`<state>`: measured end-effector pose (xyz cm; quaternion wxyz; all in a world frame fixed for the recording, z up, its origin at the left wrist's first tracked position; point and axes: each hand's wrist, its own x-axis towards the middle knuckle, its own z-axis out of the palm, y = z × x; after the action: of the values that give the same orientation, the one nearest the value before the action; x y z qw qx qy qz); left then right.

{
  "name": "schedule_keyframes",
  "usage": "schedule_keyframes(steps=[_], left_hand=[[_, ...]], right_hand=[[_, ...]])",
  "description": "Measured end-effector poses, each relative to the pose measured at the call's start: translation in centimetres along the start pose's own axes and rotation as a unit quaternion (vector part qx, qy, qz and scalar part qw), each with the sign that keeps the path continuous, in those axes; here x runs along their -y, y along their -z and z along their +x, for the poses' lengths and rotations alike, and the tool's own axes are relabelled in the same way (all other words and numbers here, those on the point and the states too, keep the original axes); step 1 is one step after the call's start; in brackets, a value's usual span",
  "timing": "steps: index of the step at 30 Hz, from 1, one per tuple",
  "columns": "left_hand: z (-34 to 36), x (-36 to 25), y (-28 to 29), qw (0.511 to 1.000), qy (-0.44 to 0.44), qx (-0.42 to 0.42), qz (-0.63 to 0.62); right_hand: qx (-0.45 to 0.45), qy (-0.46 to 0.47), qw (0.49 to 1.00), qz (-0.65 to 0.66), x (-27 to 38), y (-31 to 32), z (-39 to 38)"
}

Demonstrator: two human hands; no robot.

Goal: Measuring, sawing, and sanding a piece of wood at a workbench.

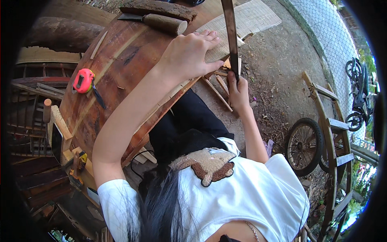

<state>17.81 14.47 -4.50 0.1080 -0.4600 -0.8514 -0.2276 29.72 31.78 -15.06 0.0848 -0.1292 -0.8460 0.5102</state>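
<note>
My left hand (193, 54) lies on a pale plank (250, 22) at the edge of the reddish slab table (113, 64), fingers loosely spread, thumb by the plank's edge. Just to its right my right hand (238, 90) is closed on a long, narrow dark tool (231, 34), apparently a saw or blade, held upright in the picture; its teeth and handle cannot be made out. Beyond my left hand lie a wooden-handled blade (164, 23) and a bark-covered wood piece (157, 12). A pink tape measure (84, 80) rests on the slab at left.
Loose wood strips (217, 94) are below the table edge on the dirt ground (274, 68). A wooden ladder-like frame (338, 125) and spoked wheel (303, 147) stand at right, with a bicycle (358, 97) by a mesh fence (310, 20). Timber (60, 32) and a yellow tool (82, 159) are at left.
</note>
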Motion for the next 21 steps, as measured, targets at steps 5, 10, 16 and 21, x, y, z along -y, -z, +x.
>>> schedule_keyframes(steps=[5, 10, 16, 21], left_hand=[[0.1, -0.2, 0.0, 1.000, -0.004, -0.002, 0.005], [-0.2, -0.2, -0.2, 1.000, -0.003, -0.003, 0.013], [0.1, -0.2, 0.0, 1.000, -0.001, 0.000, 0.005], [-0.1, -0.3, -0.2, 1.000, 0.005, -0.001, 0.012]], right_hand=[[-0.079, 0.033, 0.996, -0.004, -4.0, -2.4, -2.6], [-0.115, 0.081, 0.990, -0.016, -0.5, -2.5, -0.8], [-0.151, 0.142, 0.978, -0.006, -0.8, -3.2, 0.0], [-0.150, 0.120, 0.980, -0.048, -5.2, -4.3, -1.8]])
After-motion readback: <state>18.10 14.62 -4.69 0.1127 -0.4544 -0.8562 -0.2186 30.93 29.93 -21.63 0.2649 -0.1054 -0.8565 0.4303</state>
